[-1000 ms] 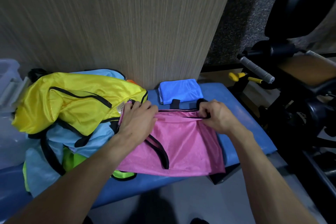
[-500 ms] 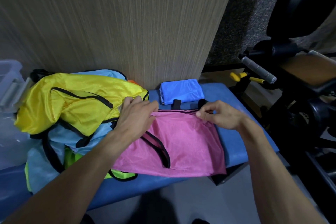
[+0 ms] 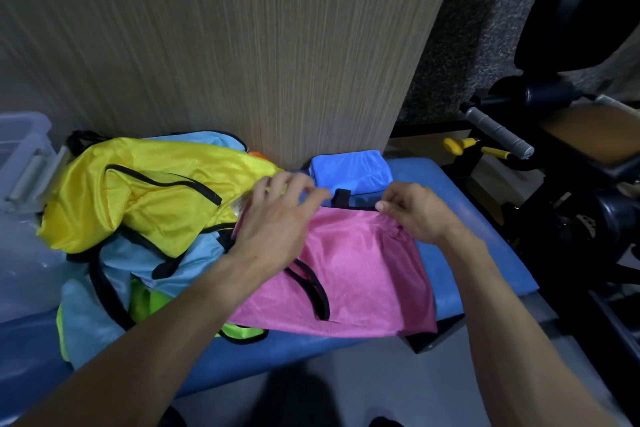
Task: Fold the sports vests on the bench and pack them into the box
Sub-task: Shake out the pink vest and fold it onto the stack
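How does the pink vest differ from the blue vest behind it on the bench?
The pink vest lies spread out and wide, while the blue vest is folded into a small, compact bundle. Both hands are at the pink vest's far edge: the left hand rests on it and the right hand is at its black trim; nothing touches the blue vest. The pink vest reaches the bench's near edge, whereas the blue one sits by the wall. Both are shiny fabric.

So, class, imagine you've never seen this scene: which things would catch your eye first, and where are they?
The pink vest spread flat on the blue bench at centre draws the eye first, with the left hand and the right hand at its far edge. To its left lies a bright yellow vest heaped on other vests, and behind the pink one sits a folded blue vest against the wooden panel.
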### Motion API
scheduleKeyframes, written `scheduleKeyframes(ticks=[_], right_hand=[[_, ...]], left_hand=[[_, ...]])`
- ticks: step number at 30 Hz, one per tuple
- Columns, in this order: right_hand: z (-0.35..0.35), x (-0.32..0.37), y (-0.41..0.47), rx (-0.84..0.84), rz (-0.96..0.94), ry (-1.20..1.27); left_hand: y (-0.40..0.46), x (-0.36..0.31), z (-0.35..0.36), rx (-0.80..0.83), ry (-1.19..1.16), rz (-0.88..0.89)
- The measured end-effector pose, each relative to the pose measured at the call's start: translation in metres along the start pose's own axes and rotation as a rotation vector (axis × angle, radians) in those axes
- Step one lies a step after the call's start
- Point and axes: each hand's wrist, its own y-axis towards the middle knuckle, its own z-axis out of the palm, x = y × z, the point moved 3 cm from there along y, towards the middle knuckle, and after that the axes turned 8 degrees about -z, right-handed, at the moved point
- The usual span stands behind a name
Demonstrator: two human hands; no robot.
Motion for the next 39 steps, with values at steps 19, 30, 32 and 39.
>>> scheduleKeyframes(ticks=[19,30,32,39], right_hand=[[0.001,-0.017,0.003,0.025,0.114,-0.267],[-0.022,-0.02,-0.004,0.173,0.116,-0.275],[-0.012,-0.016,-0.002,0.042,0.16,-0.382],[-0.006,-0.018,-0.017,-0.129,0.183,-0.207]], left_hand=[[-0.055,-0.069,0.009,0.714,-0.361,0.384],[-0.057,-0.071,0.012,0.703,-0.348,0.373],[-0.057,-0.071,0.015,0.705,-0.349,0.389],[-0.047,-0.064,0.006,0.752,-0.448,0.34]])
